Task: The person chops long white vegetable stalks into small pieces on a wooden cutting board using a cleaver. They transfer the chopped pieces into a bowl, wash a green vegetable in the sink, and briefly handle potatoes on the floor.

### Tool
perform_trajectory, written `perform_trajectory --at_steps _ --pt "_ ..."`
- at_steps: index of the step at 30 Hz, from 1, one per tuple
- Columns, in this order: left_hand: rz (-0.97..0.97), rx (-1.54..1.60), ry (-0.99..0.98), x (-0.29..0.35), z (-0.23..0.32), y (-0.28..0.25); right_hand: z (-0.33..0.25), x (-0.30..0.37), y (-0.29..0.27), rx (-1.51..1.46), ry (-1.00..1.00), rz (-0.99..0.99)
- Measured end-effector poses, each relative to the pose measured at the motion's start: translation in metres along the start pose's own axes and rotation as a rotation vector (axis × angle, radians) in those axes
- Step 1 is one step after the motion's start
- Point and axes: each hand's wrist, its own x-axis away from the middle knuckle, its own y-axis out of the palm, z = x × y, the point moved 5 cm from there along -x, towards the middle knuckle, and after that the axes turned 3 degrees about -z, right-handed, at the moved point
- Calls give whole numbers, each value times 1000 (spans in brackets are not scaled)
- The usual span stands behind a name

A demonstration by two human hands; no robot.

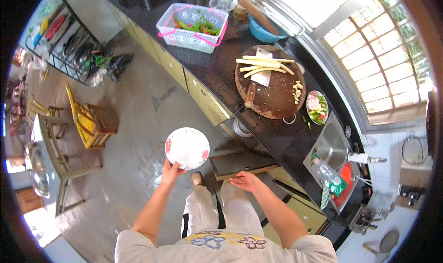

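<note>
My left hand [170, 171] grips the near rim of a white plate [187, 147] with a red floral border, held out over the floor with nothing on it. At the lower counter, my right hand [246, 181] has its fingers on the edge of a swung-out cabinet door [244, 163]. A round wooden chopping board [272, 103] lies on the dark counter. On it are a cleaver [250, 95], several long pale peeled stalks [258, 62] across its blade, and a small heap of chopped pieces [296, 92].
Beside the board stands a small plate of cut vegetables [317, 108]. The sink [331, 145] holds a plastic bottle and a red basin. A white basket [187, 39] with green and red peppers and a blue basin [263, 31] stand farther back. A yellow chair [85, 120] is at left.
</note>
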Motion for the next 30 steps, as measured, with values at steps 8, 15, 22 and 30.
perform_trajectory --at_steps 8,15,22,30 --pt "-191 -78 87 42 67 87 -61 33 46 183 -455 110" --pt "-448 -149 73 92 41 259 -94 143 -66 415 -965 241" --pt "-558 -188 -15 108 -59 454 -173 340 -311 483 -1527 1233" --pt "-675 -246 -175 110 -169 686 -319 417 -545 985 -936 1606"
